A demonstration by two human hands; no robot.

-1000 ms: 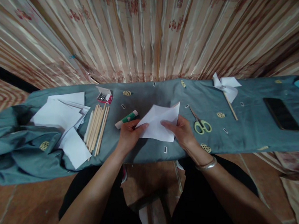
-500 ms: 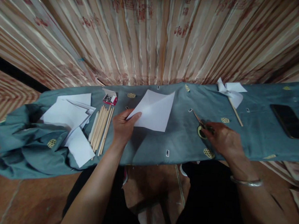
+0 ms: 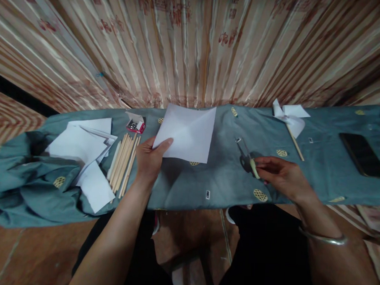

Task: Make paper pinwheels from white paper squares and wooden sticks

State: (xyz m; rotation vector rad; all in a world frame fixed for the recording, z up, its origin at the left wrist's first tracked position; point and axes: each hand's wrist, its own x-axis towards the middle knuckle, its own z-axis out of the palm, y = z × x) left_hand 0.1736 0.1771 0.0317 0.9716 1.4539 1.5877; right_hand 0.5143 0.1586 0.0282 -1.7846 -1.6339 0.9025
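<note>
My left hand (image 3: 149, 159) pinches the lower left corner of a white sheet of paper (image 3: 188, 134), thumb on top. Faint crease lines meet near the sheet's middle, and it is held above the cloth. Over to the right, my right hand (image 3: 281, 174) grips a pair of scissors (image 3: 253, 165) by its pale green handles. The blades point away and to the left, slightly blurred, with a shadow on the cloth below. Between the left hand and the paper stack lie several thin wooden sticks (image 3: 123, 162).
Loose white papers (image 3: 79, 144) lie at the left, near a small open red-and-white box (image 3: 136, 123) of metal pins. A paper pinwheel (image 3: 290, 119) on a stick and a black phone (image 3: 364, 154) rest at the right. Grey-green cloth (image 3: 181, 192) covers the narrow table before a curtain (image 3: 194, 54).
The scissors have turned in my right hand and come up off the cloth. The paper in my left hand has risen slightly and tilted more toward me.
</note>
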